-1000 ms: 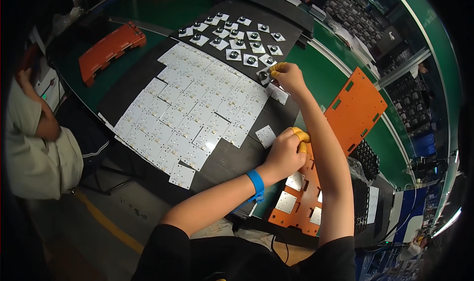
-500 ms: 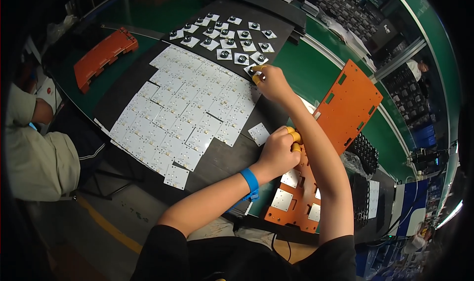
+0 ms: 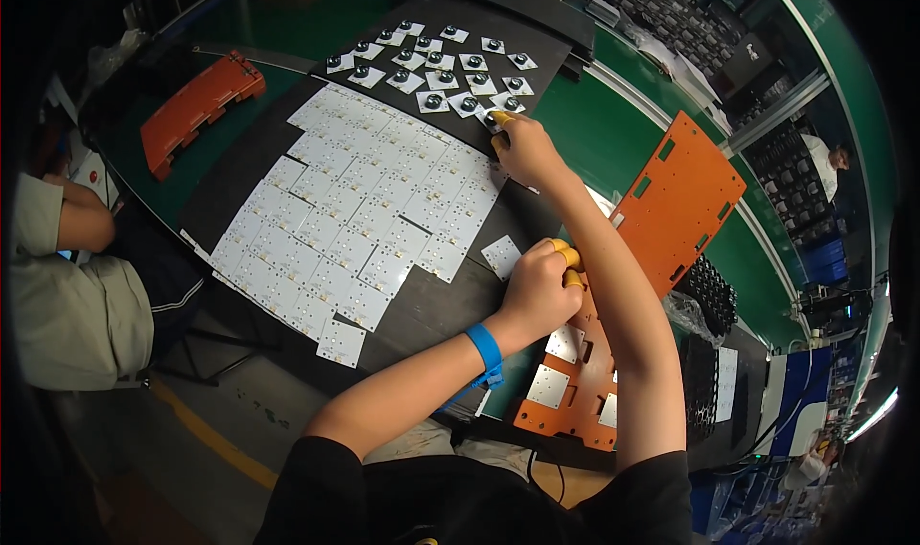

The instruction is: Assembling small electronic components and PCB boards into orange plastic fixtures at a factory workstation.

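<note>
My right hand [image 3: 530,152] reaches to the near right end of a group of small white circuit boards [image 3: 433,102] that each carry a round black part. Its thumb and forefinger, in yellow finger cots, close on one such board [image 3: 491,124]. Lower down, my left hand [image 3: 544,291] is closed, also with yellow finger cots, over the upper part of an orange fixture plate [image 3: 592,373]. Whatever its fingers hold is hidden. Several square white plates [image 3: 547,386] sit in that fixture. A single white board [image 3: 501,257] lies just left of my left hand.
A large sheet-like array of white circuit boards [image 3: 355,210] covers the black mat [image 3: 422,315]. An orange perforated panel [image 3: 678,200] stands tilted at the right. Another orange panel [image 3: 196,109] lies far left. A person's arm [image 3: 86,219] is at the left edge.
My right hand has moved slightly away from me, bringing the board with the black part up against the others. My left hand has barely moved.
</note>
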`<state>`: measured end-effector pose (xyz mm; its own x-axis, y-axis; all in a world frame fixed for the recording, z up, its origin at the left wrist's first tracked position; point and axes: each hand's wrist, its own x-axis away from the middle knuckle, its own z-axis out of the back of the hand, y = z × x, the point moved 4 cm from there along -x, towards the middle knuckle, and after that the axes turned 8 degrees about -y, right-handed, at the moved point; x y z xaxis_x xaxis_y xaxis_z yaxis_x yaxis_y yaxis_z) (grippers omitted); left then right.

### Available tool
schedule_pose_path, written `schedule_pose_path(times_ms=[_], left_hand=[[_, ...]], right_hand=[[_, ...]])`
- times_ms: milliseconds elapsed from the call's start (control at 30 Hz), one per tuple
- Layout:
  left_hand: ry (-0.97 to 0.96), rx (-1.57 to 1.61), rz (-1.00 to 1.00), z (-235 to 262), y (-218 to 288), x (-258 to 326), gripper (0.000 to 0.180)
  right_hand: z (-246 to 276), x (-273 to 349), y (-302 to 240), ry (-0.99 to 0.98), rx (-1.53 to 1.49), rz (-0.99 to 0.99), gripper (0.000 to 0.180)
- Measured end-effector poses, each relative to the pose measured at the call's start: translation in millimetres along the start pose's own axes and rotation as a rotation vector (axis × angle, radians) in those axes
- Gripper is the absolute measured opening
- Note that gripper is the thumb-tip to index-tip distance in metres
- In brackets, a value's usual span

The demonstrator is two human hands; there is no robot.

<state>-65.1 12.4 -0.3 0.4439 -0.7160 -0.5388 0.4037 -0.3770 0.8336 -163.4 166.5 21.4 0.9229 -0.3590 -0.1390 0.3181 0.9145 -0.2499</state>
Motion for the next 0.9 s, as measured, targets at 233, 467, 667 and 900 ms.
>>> schedule_pose_path(times_ms=[233, 467, 667, 900], left_hand=[[0.025, -0.018, -0.021, 3, 0, -5, 0.013], [-0.004, -0.028, 0.052, 5, -1, -7, 0.019], [-0.01, 0.066, 0.107, 6, -2, -5, 0.024], [0.059, -0.03, 0.064, 8, -2, -9, 0.021]], right_hand=[[40, 39, -6, 0.172, -0.131, 0.161, 0.035], [110, 170, -52, 0.168, -0.179, 0.274, 0.022], [93, 231, -69, -0.381, -0.174, 0.018, 0.017], [68, 237, -66, -0.593, -0.023, 0.031, 0.024]])
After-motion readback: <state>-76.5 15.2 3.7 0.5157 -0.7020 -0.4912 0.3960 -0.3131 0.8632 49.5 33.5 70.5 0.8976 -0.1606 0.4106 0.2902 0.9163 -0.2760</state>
